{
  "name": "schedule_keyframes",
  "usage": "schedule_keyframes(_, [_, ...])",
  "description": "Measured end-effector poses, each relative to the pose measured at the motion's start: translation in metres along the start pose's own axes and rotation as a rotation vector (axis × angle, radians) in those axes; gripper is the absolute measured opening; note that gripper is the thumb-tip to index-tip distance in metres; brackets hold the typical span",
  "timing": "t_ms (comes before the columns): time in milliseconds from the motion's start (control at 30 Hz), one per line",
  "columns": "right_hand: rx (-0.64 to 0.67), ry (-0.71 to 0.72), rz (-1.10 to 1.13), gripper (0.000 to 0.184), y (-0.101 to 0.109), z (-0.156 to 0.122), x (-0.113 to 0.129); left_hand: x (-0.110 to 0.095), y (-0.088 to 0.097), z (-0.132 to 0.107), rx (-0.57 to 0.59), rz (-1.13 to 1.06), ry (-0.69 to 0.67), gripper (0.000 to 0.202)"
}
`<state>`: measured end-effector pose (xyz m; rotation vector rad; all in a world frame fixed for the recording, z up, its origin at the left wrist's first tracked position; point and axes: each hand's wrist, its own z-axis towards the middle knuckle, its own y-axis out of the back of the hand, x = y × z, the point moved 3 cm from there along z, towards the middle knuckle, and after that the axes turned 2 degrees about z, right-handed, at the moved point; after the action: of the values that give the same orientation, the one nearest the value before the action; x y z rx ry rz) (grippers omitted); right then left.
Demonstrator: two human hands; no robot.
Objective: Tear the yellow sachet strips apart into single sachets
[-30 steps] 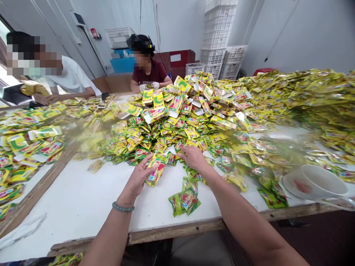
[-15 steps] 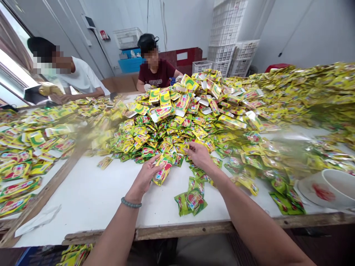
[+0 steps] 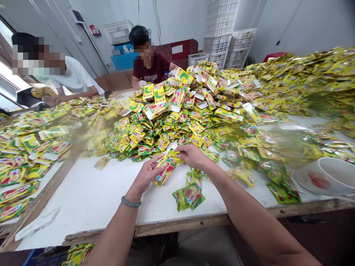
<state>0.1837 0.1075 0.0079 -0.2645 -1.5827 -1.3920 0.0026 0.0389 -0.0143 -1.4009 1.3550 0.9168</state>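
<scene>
Two hands meet at the near edge of the heap of sachets (image 3: 177, 122). Our left hand (image 3: 146, 175) curls around a small stack of sachets (image 3: 166, 168), thumb on top, likely to keep them squared. Our right hand (image 3: 194, 155) pinches the stack's far end, fingers partly closed. The stack lies between both hands, at 12 o'clock from us. A loose green cluster (image 3: 190, 194) lies just at 6 o'clock of the right hand on the white table (image 3: 91, 199). White bowl (image 3: 327, 177) at 3 o'clock.
</scene>
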Motion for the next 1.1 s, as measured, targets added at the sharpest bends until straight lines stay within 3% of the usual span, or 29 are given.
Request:
schedule_keyframes(167, [0.001, 0.032, -0.041, 0.013, -0.007, 0.0, 0.002, 0.002, -0.004, 0.0, 0.014, 0.052, 0.027, 0.067])
schedule_keyframes(267, [0.006, 0.02, 0.082, 0.01, -0.011, 0.002, 0.001, 0.004, -0.003, 0.001, 0.01, 0.038, 0.048, 0.068])
schedule_keyframes(400, [-0.146, -0.061, 0.252, 0.02, -0.009, 0.003, -0.003, 0.005, -0.003, 0.002, -0.049, -0.039, 0.041, 0.069])
schedule_keyframes(600, [-0.272, -0.016, 0.32, 0.027, -0.016, 0.001, 0.006, 0.004, -0.002, 0.004, -0.105, -0.141, 0.027, 0.067])
schedule_keyframes(700, [-0.233, 0.013, 0.375, 0.02, -0.018, 0.0, 0.01, 0.002, -0.001, 0.004, -0.102, -0.176, 0.021, 0.066])
schedule_keyframes(800, [-0.209, 0.015, 0.254, 0.007, -0.018, -0.002, 0.013, 0.0, 0.0, 0.003, -0.082, -0.162, 0.022, 0.064])
schedule_keyframes(1000, [-0.014, 0.045, 0.244, 0.012, -0.024, -0.007, 0.026, -0.002, -0.003, 0.002, -0.061, -0.155, 0.016, 0.063])
schedule_keyframes(1100, [-0.079, 0.039, 0.304, 0.016, -0.023, -0.009, 0.03, -0.002, -0.006, 0.004, -0.07, -0.183, 0.004, 0.062])
